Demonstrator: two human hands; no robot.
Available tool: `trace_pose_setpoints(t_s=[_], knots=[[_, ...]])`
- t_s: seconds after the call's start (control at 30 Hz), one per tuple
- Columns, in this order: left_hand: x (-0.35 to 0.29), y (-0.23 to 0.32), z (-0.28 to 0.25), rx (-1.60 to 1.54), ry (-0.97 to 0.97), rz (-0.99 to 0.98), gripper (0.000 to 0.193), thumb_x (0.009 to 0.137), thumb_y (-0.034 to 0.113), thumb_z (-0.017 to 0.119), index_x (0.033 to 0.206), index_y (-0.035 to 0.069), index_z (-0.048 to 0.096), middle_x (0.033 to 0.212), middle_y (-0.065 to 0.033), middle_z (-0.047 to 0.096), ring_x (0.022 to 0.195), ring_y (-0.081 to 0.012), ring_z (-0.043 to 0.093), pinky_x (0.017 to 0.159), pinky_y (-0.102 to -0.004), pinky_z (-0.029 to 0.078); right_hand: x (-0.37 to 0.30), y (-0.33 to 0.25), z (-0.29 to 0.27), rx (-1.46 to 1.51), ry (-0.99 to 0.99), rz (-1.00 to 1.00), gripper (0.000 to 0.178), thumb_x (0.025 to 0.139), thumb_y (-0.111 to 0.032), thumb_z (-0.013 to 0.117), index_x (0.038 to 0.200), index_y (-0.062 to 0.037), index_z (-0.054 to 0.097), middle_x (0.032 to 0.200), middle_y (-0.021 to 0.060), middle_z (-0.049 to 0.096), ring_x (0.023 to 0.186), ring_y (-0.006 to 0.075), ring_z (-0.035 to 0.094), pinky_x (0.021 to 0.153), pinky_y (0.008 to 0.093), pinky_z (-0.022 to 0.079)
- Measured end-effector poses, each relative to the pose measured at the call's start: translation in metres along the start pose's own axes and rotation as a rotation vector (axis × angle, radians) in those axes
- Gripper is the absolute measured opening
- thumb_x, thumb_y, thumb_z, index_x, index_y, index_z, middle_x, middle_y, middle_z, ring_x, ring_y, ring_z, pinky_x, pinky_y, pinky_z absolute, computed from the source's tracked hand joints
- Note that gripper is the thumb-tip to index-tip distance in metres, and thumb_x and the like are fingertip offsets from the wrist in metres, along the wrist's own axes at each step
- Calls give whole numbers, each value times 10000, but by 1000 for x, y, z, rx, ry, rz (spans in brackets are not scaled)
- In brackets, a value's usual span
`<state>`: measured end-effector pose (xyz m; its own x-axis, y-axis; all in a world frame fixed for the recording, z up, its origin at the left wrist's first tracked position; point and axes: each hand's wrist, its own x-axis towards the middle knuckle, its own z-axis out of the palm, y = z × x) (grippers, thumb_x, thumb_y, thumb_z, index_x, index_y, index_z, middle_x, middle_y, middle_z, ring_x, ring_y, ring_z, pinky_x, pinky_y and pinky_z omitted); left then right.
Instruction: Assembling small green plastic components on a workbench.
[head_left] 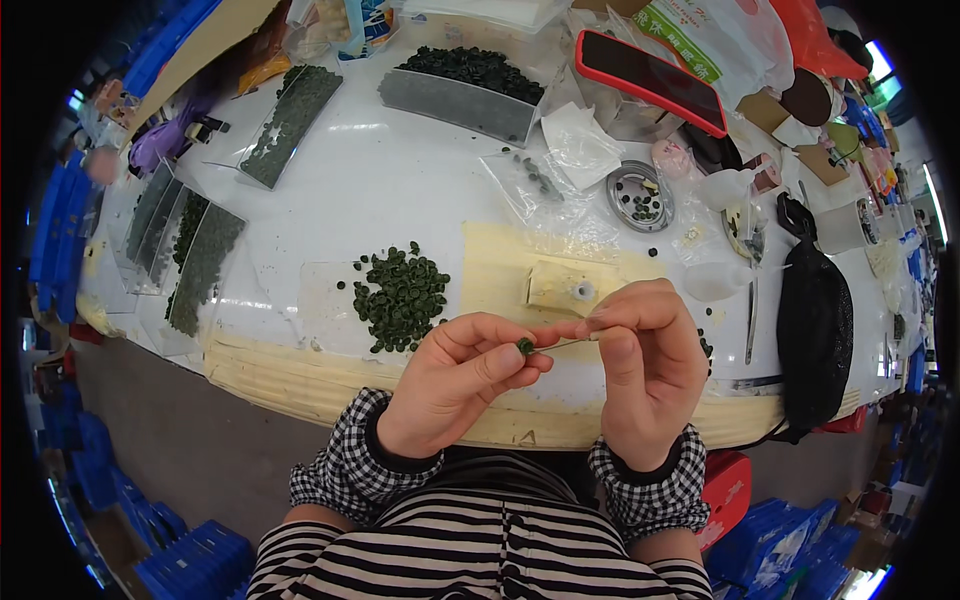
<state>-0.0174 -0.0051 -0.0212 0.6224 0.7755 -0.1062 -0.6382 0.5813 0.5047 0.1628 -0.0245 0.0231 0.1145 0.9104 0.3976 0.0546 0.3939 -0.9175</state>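
Observation:
My left hand (462, 378) pinches a small dark green round piece (525, 346) between thumb and fingertips, near the table's front edge. My right hand (650, 365) is closed on a thin stick-like tool (565, 345), whose far end reaches to the green piece. What exactly the tool is cannot be made out. Just beyond my left hand lies a loose pile of similar green pieces (400, 300) on the white table. Behind my right hand, a pale yellow block (545, 287) with a small whitish knob sits on yellow paper (490, 265).
Clear trays of green pieces stand at the left (208, 260) and at the back (460, 105). A red-cased phone (650, 82) leans at the back right. Further right are a round metal dish (640, 195), tweezers (752, 320) and a black mesh bag (815, 320).

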Motion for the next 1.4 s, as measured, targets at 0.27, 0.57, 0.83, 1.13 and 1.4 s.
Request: trace_pose_setpoints(t_s=[0.27, 0.57, 0.83, 1.13, 1.4], knots=[[1, 3, 3, 16, -37, -11, 171, 977, 45, 526, 1127, 17, 605, 1323, -224, 548, 1034, -138, 635, 921, -258, 525, 1, 3, 2, -30, -3, -17, 103, 898, -30, 645, 971, 31, 607, 946, 91, 564, 810, 120, 564, 702, 215, 471], [0, 4, 9, 46, 47, -20, 113, 956, 82, 582, 1057, 53, 625, 1220, -166, 623, 982, -170, 648, 856, -271, 537, 1, 4, 1, -54, 0, -15, 90, 893, -17, 647, 962, 28, 610, 947, 87, 564, 816, 114, 565, 697, 214, 469], [-1, 1, 15, 655, 221, 382, 134, 914, -40, 591, 1041, -30, 633, 1128, -188, 653, 928, -186, 674, 817, -279, 559, 8, 10, -10, -518, 198, -193, 80, 832, -8, 691, 880, 5, 629, 876, 94, 598, 775, 204, 585, 673, 298, 467], [-1, -1, 15, 919, 218, 576, 188, 848, -128, 624, 1015, -52, 666, 1058, -165, 673, 933, -182, 670, 810, -269, 551, 13, 11, -10, -921, 50, -251, 185, 758, -40, 746, 928, -36, 673, 880, 82, 612, 796, 260, 562, 682, 344, 452], [-2, 0, 16, 861, 207, 584, 205, 826, -120, 653, 1008, -33, 689, 1056, -158, 689, 948, -187, 668, 796, -270, 545, -11, -11, -4, -651, -59, -183, 306, 729, 11, 737, 1031, -31, 712, 855, 76, 624, 762, 236, 558, 682, 322, 451]])
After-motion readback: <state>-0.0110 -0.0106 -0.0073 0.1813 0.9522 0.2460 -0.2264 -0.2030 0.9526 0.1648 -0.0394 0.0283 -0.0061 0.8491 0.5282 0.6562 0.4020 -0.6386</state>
